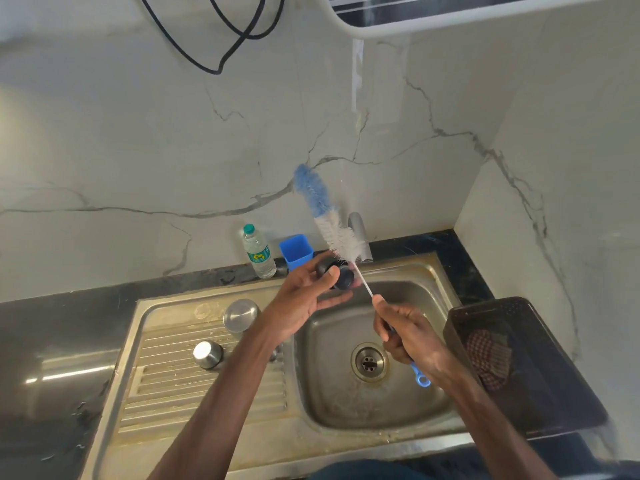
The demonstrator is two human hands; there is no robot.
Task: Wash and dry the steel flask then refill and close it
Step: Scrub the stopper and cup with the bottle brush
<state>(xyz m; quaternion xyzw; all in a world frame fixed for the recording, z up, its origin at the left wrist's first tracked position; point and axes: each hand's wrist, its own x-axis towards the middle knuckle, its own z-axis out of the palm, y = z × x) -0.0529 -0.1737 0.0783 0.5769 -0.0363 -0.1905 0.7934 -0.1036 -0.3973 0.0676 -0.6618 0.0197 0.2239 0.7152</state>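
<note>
Left hand (pixel 304 299) held a dark round stopper (pixel 341 277) over the sink (pixel 429 271), thumb pressed on top and fingers curled beneath. Right hand (pixel 405 336) was wrapped round the blue handle of the bottle brush (pixel 325 216). Its blue-and-white bristles pointed up and away, just beyond the stopper, and its wire stem passed beside the stopper.

I judged the step in hand to be scrubbing the stopper. To do it well, the bristles needed drawing back down onto the stopper. The stopper should then be turned in the fingers so its rim and any groove met the brush. All of this was best done above the basin, so drips fell toward the drain (pixel 369 362). A firm grip seemed wise, since a wet stopper could slip.

At the right end of the counter (pixel 52 323) sat a dark basket (pixel 519 306) with a checked cloth (pixel 488 358) in it, probably for drying. What I took for the steel flask (pixel 240 315) stood on the ribbed drainboard left of the basin, well apart from both hands. A smaller steel cup (pixel 207 355) stood near it.

Behind, against the wall, stood a blue holder (pixel 296 251) and a clear water bottle (pixel 258 252) with a green cap. The bottle's green label bore a yellow mark, but its writing was too small to read. No other lettering showed.
</note>
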